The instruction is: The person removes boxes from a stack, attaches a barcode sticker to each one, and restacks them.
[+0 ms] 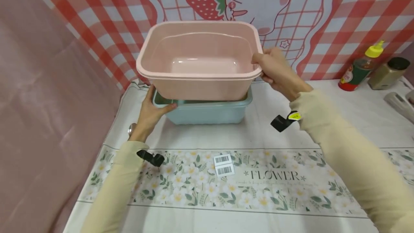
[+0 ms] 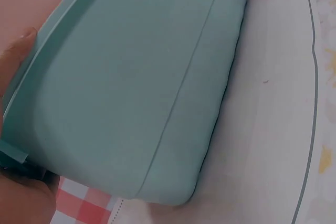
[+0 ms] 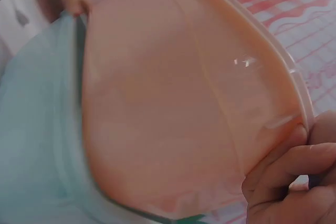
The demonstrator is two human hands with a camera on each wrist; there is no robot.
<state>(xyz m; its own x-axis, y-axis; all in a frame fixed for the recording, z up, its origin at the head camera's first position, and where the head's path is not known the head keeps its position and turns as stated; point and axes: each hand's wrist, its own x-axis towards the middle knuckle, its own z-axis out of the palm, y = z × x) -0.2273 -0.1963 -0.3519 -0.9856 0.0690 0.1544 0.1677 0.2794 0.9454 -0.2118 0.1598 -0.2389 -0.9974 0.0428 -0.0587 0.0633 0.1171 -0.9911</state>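
Observation:
A pink plastic basin [image 1: 200,58] is partly lifted out of a light blue basin [image 1: 207,112] that stands on the table. My right hand [image 1: 275,69] grips the pink basin's right rim, fingers curled under its edge [image 3: 283,182]. My left hand [image 1: 152,112] holds the blue basin's left rim, thumb over the edge. The left wrist view shows the blue basin's outer wall [image 2: 136,93] close up; the right wrist view shows the pink basin's underside [image 3: 173,108] above the blue basin [image 3: 37,145].
A floral cloth [image 1: 258,186] marked "FLOWER" covers the table, with two barcode stickers [image 1: 224,164] near the front. A yellow-capped bottle [image 1: 359,69] and a dark-lidded jar [image 1: 388,73] stand at the back right. A checked backdrop rises behind; a pink curtain hangs on the left.

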